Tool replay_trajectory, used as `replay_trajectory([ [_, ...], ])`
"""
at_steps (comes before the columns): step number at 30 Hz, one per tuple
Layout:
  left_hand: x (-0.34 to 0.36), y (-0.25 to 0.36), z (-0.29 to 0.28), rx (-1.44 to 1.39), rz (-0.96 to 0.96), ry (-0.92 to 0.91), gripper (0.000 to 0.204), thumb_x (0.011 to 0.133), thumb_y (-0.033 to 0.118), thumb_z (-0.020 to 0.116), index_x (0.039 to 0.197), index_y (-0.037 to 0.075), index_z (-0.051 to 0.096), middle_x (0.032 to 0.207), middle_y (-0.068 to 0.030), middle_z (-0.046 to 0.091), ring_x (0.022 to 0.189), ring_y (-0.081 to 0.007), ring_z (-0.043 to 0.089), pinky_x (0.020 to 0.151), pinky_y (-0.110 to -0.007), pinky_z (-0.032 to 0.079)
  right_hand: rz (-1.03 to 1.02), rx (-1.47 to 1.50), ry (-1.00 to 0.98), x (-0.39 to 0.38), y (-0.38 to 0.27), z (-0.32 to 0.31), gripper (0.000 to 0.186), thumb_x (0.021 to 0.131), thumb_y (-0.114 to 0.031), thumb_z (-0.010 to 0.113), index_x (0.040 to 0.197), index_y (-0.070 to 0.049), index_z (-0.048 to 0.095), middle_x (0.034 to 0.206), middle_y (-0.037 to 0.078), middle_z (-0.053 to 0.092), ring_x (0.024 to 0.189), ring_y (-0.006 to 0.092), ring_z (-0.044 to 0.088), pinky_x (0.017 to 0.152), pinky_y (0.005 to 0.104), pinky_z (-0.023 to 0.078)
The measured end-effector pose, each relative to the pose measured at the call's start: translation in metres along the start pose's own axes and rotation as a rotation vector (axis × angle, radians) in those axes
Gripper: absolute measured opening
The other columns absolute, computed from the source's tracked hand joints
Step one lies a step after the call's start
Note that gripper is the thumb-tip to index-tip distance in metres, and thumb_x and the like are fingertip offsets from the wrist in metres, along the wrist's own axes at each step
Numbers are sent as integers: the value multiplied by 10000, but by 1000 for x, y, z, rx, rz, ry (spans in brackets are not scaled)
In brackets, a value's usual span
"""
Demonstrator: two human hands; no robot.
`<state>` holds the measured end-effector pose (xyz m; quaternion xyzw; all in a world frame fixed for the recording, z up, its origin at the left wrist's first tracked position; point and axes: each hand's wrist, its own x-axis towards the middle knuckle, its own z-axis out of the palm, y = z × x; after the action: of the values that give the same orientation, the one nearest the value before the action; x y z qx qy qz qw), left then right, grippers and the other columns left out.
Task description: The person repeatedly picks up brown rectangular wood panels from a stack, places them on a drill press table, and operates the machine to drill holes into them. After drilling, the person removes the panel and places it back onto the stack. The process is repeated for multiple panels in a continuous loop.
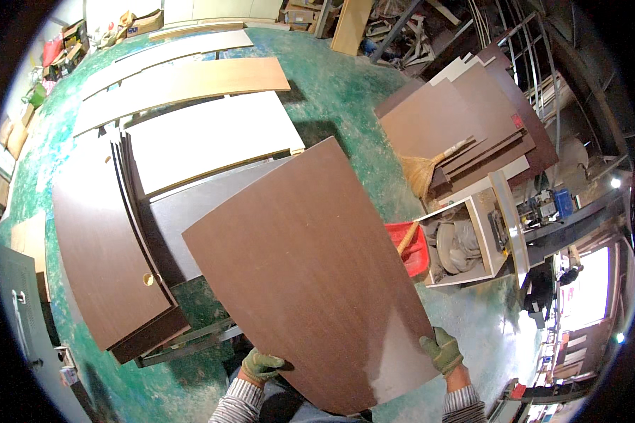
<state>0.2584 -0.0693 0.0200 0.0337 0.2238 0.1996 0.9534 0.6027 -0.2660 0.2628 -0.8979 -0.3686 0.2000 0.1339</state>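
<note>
A large brown wooden panel [310, 275] slants up in front of me, its near end by my lap. My left hand [262, 366], in a green work glove, is closed on the panel's left edge near its lower corner. On the opposite edge, my right hand [444, 352], gloved the same way, grips near the lower right corner. Fingers beneath the panel are hidden. Just left of the panel lies a stack of brown boards [109, 261] with a round hole in the top one. The panel hides part of a dark grey board [183, 233] behind it.
White boards [212, 137] and a tan board [190, 84] lie farther off. At right stand leaning brown panels [444, 120], a straw broom [420, 173], a red dustpan [410, 247] and an open wooden box [466, 243]. A grey metal cabinet [21, 331] stands at left.
</note>
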Motion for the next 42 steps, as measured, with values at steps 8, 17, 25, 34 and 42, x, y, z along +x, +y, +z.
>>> replay_trajectory([
  [8, -2, 8, 24, 31, -37, -128, 534, 733, -7, 774, 1241, -47, 615, 1157, -196, 692, 992, -353, 699, 851, -499, 595, 43, 16, 186, 0, 35, 11, 403, 943, -375, 642, 919, 27, 631, 844, 227, 675, 726, 370, 622, 663, 463, 476],
  [17, -1, 26, 72, 53, 182, -63, 618, 868, 322, 746, 1373, 40, 527, 1275, -155, 630, 1118, -313, 639, 935, -468, 543, -114, 86, 510, -13, -6, -16, 420, 952, -366, 637, 870, 46, 645, 743, 160, 616, 676, 278, 548, 638, 426, 455],
  [25, 64, 101, 150, -376, 607, 51, 665, 1010, 590, 402, 1473, 114, 408, 1431, -51, 529, 1285, -260, 518, 1077, -449, 425, -878, -102, 422, -77, -161, -58, 429, 820, -458, 773, 1004, -78, 703, 936, 87, 689, 861, 288, 664, 821, 461, 548],
  [34, 38, 112, 128, -129, 654, 67, 559, 990, 482, 460, 1388, 90, 475, 1368, -64, 570, 1239, -259, 548, 1061, -440, 441, -591, -45, 294, -111, -127, -73, 573, 847, -355, 758, 1283, -19, 597, 1228, 178, 624, 1146, 346, 599, 1054, 481, 453],
  [42, -61, 138, 121, 168, 794, 41, 464, 972, 385, 512, 1313, 70, 534, 1313, -75, 606, 1199, -258, 574, 1047, -432, 456, 161, 864, -202, -76, -56, -10, 648, 916, -336, 719, 1389, 46, 496, 1326, 187, 604, 1170, 273, 607, 1040, 377, 467],
])
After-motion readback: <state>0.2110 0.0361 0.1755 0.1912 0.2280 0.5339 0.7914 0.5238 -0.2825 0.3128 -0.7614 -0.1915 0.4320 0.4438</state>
